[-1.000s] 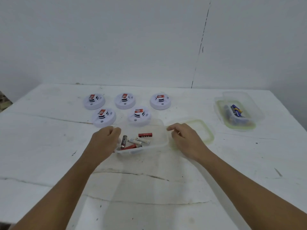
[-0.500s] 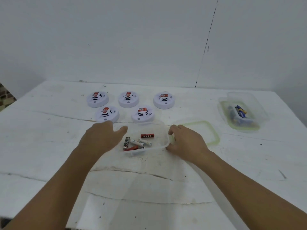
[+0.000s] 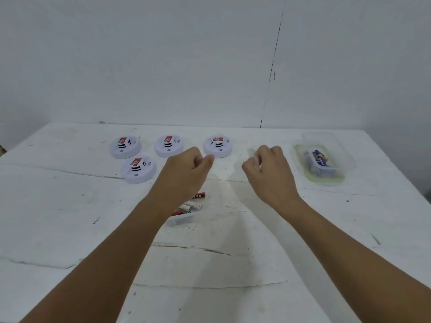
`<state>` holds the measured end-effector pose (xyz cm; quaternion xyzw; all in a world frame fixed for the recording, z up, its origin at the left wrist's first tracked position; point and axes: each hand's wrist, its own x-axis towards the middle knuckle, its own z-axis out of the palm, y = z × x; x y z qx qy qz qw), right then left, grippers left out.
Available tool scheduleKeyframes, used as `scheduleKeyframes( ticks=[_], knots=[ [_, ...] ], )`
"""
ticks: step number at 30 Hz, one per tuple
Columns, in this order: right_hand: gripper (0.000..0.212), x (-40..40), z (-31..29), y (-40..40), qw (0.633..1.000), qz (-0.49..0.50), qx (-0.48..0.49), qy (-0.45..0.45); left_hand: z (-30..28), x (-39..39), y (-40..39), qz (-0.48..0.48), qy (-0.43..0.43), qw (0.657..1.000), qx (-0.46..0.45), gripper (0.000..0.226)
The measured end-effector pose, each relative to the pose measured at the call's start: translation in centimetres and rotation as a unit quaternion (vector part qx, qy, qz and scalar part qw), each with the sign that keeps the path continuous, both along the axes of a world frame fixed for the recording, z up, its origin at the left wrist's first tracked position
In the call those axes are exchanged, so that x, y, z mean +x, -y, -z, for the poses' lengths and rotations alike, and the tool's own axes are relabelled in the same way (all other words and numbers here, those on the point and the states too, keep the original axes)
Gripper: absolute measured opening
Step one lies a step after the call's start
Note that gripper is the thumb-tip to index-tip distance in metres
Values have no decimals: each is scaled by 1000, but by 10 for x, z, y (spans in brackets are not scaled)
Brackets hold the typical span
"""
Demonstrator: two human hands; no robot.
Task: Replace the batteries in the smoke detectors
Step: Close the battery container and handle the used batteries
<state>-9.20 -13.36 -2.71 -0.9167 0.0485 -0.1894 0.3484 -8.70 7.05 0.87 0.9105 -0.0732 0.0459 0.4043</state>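
centrally, both hands hang raised above the table (image 3: 70, 206), between the near tub (image 3: 184, 219) and the detectors. the left hand (image 3: 184, 173) has its fingers curled loosely with nothing seen in them; it covers the spot just right of the front detector (image 3: 138, 169), so whatever lies there is hidden. the right hand (image 3: 270, 173) is also curled; something pale and blurred shows at its fingertips (image 3: 256, 159), possibly the clear lid's edge, but whether it holds anything cannot be told.

step in hand, as a judgement: the start of the job, with the hands reaching toward the detectors, none of which looks opened or turned over. the next move probably calls for picking one detector up, turning it over and opening its battery cover.

counts. detectors in view: four, white and round, each with a red label; three in the back row at left (image 3: 125, 146), middle (image 3: 168, 145) and right (image 3: 218, 146), plus the front one. tubs: two, both clear. the near tub holds loose batteries (image 3: 194, 203), red and white, about four showing, the rest behind the left forearm. the far tub (image 3: 324, 157), well apart at the right, holds blue batteries (image 3: 320, 157), too bunched to count.
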Motion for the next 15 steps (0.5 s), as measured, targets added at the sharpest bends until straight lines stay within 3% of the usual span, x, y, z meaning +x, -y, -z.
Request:
scheduleKeyframes(
  ticks=[5,8,11,15],
  knots=[
    [23,-2,-26,9,991,3,71,112,16,17,25,20,-53,997,-51,29],
    [26,-4,-34,8,964,22,222,145,21,24,35,21,-86,995,-43,30],
    [31,-7,-40,6,874,18,463,145,23,29,38,7,-105,993,-48,50],
    [34,-2,-41,13,746,24,656,116,20,33,34,-18,-116,990,-82,61]
  ],
)
